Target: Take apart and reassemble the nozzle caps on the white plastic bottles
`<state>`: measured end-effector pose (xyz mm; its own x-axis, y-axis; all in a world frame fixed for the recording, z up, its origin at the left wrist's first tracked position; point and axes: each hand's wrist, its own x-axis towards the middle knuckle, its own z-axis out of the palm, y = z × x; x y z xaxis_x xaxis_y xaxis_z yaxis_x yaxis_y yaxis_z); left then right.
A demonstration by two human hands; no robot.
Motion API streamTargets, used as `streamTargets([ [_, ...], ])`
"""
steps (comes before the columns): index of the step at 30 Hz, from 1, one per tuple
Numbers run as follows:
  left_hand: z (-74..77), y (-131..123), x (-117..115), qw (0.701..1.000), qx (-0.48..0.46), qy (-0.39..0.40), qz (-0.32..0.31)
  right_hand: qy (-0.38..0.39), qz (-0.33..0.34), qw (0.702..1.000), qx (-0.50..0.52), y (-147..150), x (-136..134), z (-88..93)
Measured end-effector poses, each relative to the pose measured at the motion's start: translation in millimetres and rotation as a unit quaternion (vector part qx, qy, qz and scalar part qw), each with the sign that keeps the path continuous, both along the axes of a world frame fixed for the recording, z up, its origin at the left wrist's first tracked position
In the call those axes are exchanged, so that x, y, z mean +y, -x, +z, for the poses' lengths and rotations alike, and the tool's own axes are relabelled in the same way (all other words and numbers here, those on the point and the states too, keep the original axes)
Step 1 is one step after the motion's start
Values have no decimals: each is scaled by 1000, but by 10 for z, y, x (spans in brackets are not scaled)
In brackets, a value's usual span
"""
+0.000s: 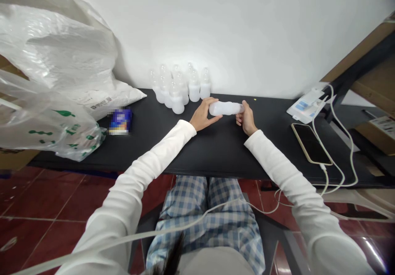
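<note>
Bottles (177, 98) stand on the table (210, 151) between bags (64, 57) and phone (311, 143), before the wall (247, 40).

Both arms (160, 149) fwd; L grip (202, 115) cupped, R grip (247, 121) curled inward.

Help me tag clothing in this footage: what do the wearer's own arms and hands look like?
The left sleeve and right sleeve are long, plain white and wrinkled, ending near the wrists. The left hand and right hand are gloveless, and no rings, watch or markings are visible.
</note>
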<state>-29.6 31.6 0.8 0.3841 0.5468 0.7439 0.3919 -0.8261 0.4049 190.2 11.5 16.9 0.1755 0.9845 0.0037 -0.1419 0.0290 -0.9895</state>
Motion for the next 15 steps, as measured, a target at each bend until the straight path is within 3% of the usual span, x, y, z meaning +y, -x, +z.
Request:
streamTargets([
  [5,77,13,-80,985,-9,157,69,-9,-23,997,-75,29,-7,-59],
  [8,135,14,-120,973,-3,213,90,-53,-55,986,-151,50,-25,-88],
  [12,139,-4,-107,962,-29,260,81,-141,-122,942,-280,35,-88,-59],
  [15,84,-10,-16,923,-139,352,64,-221,-87,894,-381,-10,-127,4],
])
